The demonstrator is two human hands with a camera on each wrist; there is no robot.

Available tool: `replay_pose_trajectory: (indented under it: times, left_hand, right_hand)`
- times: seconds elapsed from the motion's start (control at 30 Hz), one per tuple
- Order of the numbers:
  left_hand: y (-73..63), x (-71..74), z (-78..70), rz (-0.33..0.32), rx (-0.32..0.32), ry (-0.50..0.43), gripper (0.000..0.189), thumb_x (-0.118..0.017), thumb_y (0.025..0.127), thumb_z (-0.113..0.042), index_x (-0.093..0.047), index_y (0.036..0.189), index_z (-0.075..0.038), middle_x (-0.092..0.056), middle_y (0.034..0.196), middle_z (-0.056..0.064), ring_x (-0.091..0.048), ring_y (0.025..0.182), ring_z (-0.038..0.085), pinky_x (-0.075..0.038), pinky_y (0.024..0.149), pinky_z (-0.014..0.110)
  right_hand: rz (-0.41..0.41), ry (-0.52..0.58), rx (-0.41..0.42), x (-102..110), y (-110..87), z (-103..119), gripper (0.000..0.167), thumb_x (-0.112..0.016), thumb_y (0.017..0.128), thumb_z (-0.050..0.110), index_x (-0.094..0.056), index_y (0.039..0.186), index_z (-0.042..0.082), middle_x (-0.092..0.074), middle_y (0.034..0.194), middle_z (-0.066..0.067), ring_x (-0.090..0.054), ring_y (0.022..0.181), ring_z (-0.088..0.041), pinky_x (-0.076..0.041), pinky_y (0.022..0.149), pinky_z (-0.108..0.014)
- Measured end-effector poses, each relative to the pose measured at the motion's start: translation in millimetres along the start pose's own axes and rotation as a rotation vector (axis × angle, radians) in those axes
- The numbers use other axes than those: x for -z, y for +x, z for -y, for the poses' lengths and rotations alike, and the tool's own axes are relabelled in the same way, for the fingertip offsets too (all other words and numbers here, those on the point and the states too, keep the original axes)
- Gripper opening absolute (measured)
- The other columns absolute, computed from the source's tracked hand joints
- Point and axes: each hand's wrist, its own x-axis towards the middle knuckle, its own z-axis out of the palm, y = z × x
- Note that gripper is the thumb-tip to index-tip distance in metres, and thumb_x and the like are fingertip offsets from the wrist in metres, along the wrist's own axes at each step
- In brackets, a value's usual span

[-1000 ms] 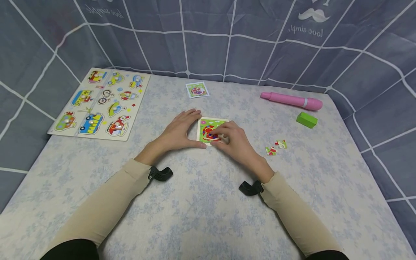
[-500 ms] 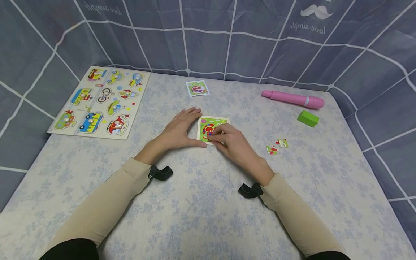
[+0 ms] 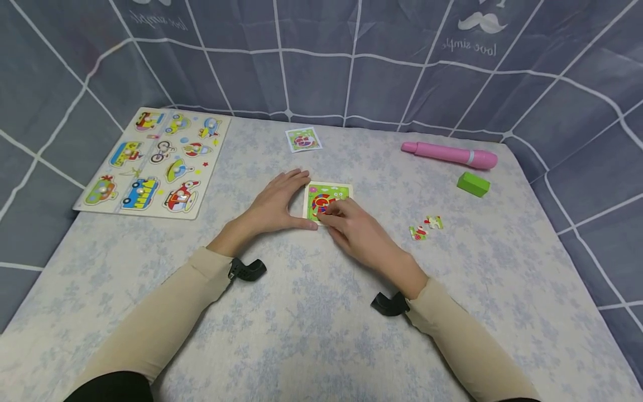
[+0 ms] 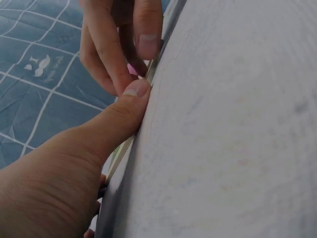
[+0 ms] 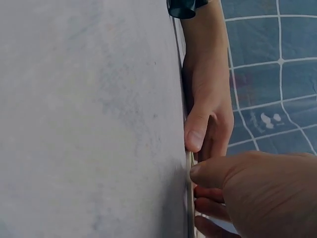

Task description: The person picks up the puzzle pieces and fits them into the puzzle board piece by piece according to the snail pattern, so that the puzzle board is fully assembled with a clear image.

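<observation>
A small square jigsaw puzzle (image 3: pixel 342 191) lies flat on the table, its green picture in a pale frame, with a red and blue round shape in the middle. My left hand (image 3: pixel 275 205) rests at its left side, fingers straight towards the top left corner and thumb along the lower edge. Over the lower right part of the picture is my right hand (image 3: pixel 359 229), its bent fingertips touching the surface; they hide that part. In the left wrist view the right thumb (image 4: pixel 147 44) stands apart from the other fingers. Two loose jigsaw pieces (image 3: pixel 418 233) lie to the right.
A large peg puzzle board (image 3: pixel 201 192) with vehicle pictures lies back left. Behind the jigsaw is a small picture card (image 3: pixel 303 139). A pink pen-like tube (image 3: pixel 449 155) and a green block (image 3: pixel 473 185) lie back right. A grey checked curtain (image 3: pixel 321 78) surrounds the table.
My right hand's fingers have shifted slightly on the jigsaw, with the hand a little lower, and more of the picture's upper right shows. My left hand stays in place.
</observation>
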Motion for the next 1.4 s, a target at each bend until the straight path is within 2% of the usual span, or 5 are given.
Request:
replay_pose_trajectory:
  times: [0.33,0.8,1.0,1.27,1.4]
  left_hand:
    - [2.5,-4.0,-2.1,0.006,-0.013,0.011,0.114,-0.090,0.076,-0.060,-0.039,0.162,-0.006,-0.030,0.174,0.007,-0.016,0.164,0.025,-0.007,0.137,0.043]
    - [0.1,-2.0,-1.3,0.010,0.008,0.007,0.115,-0.091,0.076,-0.058,-0.037,0.163,-0.006,-0.028,0.174,0.007,-0.015,0.165,0.025,-0.007,0.137,0.044]
    - [0.2,-0.8,-1.3,0.007,0.007,0.005,0.115,-0.091,0.076,-0.058,-0.037,0.163,-0.006,-0.028,0.174,0.007,-0.015,0.165,0.026,-0.007,0.137,0.044]
    - [0.0,0.1,-1.1,0.003,0.005,0.012,0.115,-0.091,0.076,-0.057,-0.037,0.163,-0.006,-0.028,0.174,0.007,-0.014,0.165,0.026,-0.007,0.137,0.044]
    - [0.4,-0.9,-0.8,0.000,0.006,0.006,0.115,-0.091,0.076,-0.056,-0.037,0.163,-0.006,-0.028,0.174,0.007,-0.014,0.165,0.026,-0.008,0.137,0.045]
  right_hand:
    - [-0.111,0.202,-0.153,11,-42.1,-23,0.031,-0.074,0.098,0.011,-0.074,0.130,0.005,-0.068,0.132,-0.011,-0.060,0.126,-0.028,-0.056,0.104,-0.049]
    - [-0.331,0.128,-0.363,50,-88.2,-80,0.024,-0.076,0.094,0.001,-0.078,0.119,0.001,-0.073,0.123,-0.018,-0.069,0.106,-0.039,-0.058,0.079,-0.053]
    - [-0.316,0.105,-0.520,72,-110.0,-99,0.027,-0.077,0.094,0.001,-0.076,0.120,0.000,-0.072,0.121,-0.021,-0.072,0.100,-0.042,-0.062,0.089,-0.058]
    - [-0.147,0.158,-0.677,89,-127.0,-111,0.036,-0.085,0.090,0.016,-0.077,0.121,0.001,-0.075,0.111,-0.022,-0.075,0.097,-0.038,-0.048,0.074,-0.001]
    - [-0.086,0.184,-0.695,90,-129.3,-112,0.037,-0.088,0.086,0.013,-0.077,0.119,0.000,-0.076,0.106,-0.022,-0.075,0.095,-0.038,-0.045,0.072,0.001]
